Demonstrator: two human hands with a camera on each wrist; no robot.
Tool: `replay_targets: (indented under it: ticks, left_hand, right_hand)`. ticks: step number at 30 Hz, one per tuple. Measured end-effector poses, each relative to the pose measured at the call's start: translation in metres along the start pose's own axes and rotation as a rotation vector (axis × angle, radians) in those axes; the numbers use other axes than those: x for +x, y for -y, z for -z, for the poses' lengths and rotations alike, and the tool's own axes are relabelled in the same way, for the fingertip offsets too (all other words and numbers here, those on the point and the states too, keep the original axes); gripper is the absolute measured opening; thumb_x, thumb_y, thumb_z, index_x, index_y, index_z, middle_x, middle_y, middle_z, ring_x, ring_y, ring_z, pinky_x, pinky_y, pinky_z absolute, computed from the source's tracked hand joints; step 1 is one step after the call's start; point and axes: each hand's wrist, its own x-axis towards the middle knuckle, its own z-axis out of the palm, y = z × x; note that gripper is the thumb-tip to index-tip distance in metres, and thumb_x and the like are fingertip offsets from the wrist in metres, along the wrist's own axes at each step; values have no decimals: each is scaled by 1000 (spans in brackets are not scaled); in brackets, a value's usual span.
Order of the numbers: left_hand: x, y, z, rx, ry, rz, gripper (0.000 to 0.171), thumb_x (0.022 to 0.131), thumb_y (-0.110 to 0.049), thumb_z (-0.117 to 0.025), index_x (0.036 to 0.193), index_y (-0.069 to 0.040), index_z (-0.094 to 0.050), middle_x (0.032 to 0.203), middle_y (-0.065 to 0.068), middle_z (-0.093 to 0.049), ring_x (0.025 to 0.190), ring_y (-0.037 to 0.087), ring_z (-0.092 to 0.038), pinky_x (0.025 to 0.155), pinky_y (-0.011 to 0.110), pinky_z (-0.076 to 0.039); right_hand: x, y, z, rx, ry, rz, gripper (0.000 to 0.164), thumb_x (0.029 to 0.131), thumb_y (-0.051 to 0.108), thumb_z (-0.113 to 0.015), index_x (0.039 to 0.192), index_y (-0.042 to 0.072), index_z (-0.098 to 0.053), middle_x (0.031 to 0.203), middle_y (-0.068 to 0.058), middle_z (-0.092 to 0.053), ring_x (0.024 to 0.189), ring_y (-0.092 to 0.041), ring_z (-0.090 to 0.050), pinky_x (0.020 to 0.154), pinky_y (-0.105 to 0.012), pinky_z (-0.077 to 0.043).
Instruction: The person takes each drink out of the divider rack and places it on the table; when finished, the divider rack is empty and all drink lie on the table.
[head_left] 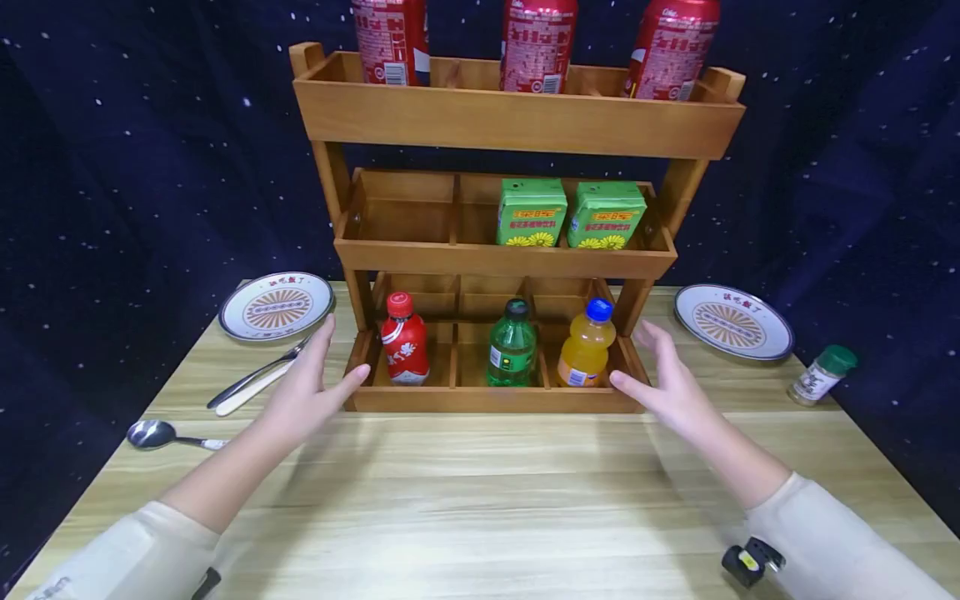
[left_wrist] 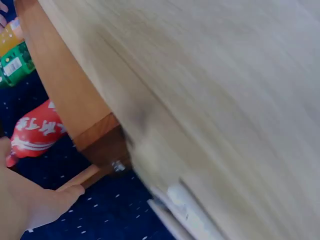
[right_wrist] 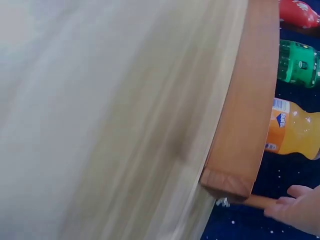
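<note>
A three-tier wooden shelf (head_left: 495, 402) stands on the table between my two hands. My left hand (head_left: 311, 392) is at its lower left side, fingers extended and thumb pointing toward the corner. At the lower right side is my right hand (head_left: 671, 387), thumb and fingers spread apart. Whether either hand touches the wood, I cannot tell. The bottom tier holds a red bottle (head_left: 405, 343), a green bottle (head_left: 513, 346) and an orange drink bottle (head_left: 587, 348) with a blue cap. Wrist views show the left thumb (left_wrist: 62, 200) and right fingers (right_wrist: 295, 205) near the shelf's side pieces.
Two green drink boxes (head_left: 532, 213) sit on the middle tier, three red cans (head_left: 537, 46) on top. A plate (head_left: 277, 307), cutlery (head_left: 255, 385) and a spoon (head_left: 153, 434) lie left. Another plate (head_left: 733, 322) and a green-capped shaker (head_left: 822, 375) are right.
</note>
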Motion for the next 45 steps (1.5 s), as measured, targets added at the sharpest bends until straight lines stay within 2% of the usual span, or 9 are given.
replay_targets:
  ticks: [6,9,12,21,30,33,35,42,45]
  left_hand:
    - [5,10,-10,-370,-26,339,78,90,-34,-53,138,9,-10,142,28,-16,129,38,-19,105,45,-21]
    - [6,16,-15,-455,-24,437,70,91,-27,-52,137,10,-15,141,27,-20,128,36,-22,105,41,-22]
    - [7,21,-22,-491,-9,487,63,91,-21,-51,136,11,-20,139,26,-25,127,34,-25,104,39,-26]
    - [7,31,-33,-520,-11,472,51,91,-8,-48,132,14,-26,136,29,-30,126,33,-29,102,38,-29]
    - [10,27,-31,-457,-3,473,51,91,-9,-49,132,12,-28,135,29,-31,125,34,-31,102,38,-29]
    - [10,25,-31,-463,0,473,51,91,-9,-49,133,11,-28,135,28,-31,125,34,-31,102,38,-30]
    - [11,24,-31,-470,-1,474,51,91,-9,-49,133,12,-27,135,28,-31,125,33,-31,102,37,-30]
    - [11,24,-31,-462,-4,475,50,91,-7,-49,132,12,-28,134,29,-32,124,33,-32,101,38,-31]
    - [10,26,-31,-452,3,479,50,91,-8,-49,133,12,-29,134,28,-33,124,33,-33,101,38,-31]
  right_hand:
    - [23,3,-10,184,-39,-103,82,77,31,-70,137,-3,-24,136,-21,-35,123,-34,-33,101,-48,-28]
    - [32,1,-16,236,-48,-147,79,75,30,-72,134,-3,-31,132,-21,-40,120,-33,-38,101,-44,-31]
    - [38,-2,-22,301,-60,-180,74,74,28,-74,130,-3,-37,127,-20,-46,116,-29,-43,99,-41,-34]
    - [46,-5,-42,467,-99,-173,63,70,19,-77,120,-1,-45,114,-14,-56,102,-20,-55,86,-25,-46]
    - [44,-6,-43,494,-195,-125,53,68,12,-78,113,1,-52,107,-9,-61,93,-16,-59,80,-24,-49]
    - [43,-5,-33,528,-210,-103,53,67,12,-79,113,2,-55,109,-11,-61,97,-20,-58,84,-28,-48]
    - [45,-16,-23,619,-204,-51,52,66,7,-79,113,5,-57,109,-10,-61,97,-20,-58,83,-26,-48]
    - [19,27,27,466,-254,-145,52,70,15,-77,116,4,-54,110,-4,-61,97,-14,-58,82,-19,-47]
    - [14,26,45,486,-291,-160,48,70,11,-77,112,4,-55,104,2,-63,93,-10,-58,78,-14,-47]
